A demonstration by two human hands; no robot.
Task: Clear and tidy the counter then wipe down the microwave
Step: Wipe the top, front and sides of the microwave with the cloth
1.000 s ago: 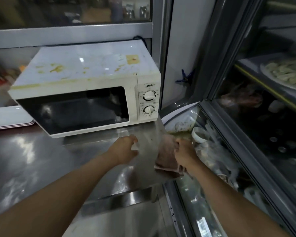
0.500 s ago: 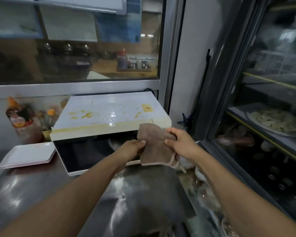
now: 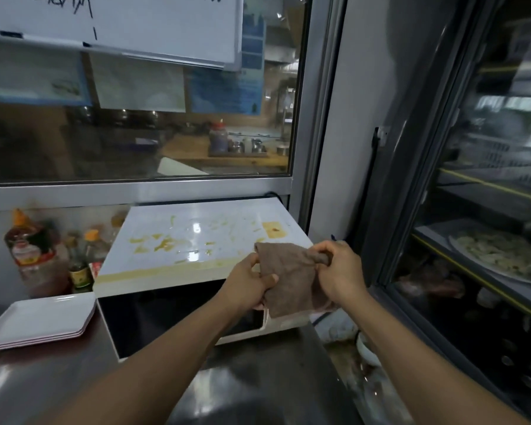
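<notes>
- Since one second ago, the brown cloth [image 3: 290,280] has been lifted from the steel counter [image 3: 258,372] and is now held up in front of the microwave [image 3: 196,240].
- The cloth is gripped by the left hand [image 3: 247,285] at its left edge, with thumb and fingers curled on it.
- Its upper right corner is pinched by the right hand [image 3: 339,271]; the rest hangs down between the two hands.
- Yellow stains are seen on the white top of the microwave, which is placed on the counter against a window [image 3: 135,118].
- White plates [image 3: 40,320] are stacked to the left of it, and sauce bottles [image 3: 34,250] are kept behind them.
- A glass display fridge [image 3: 488,240] is seen on the right side.
</notes>
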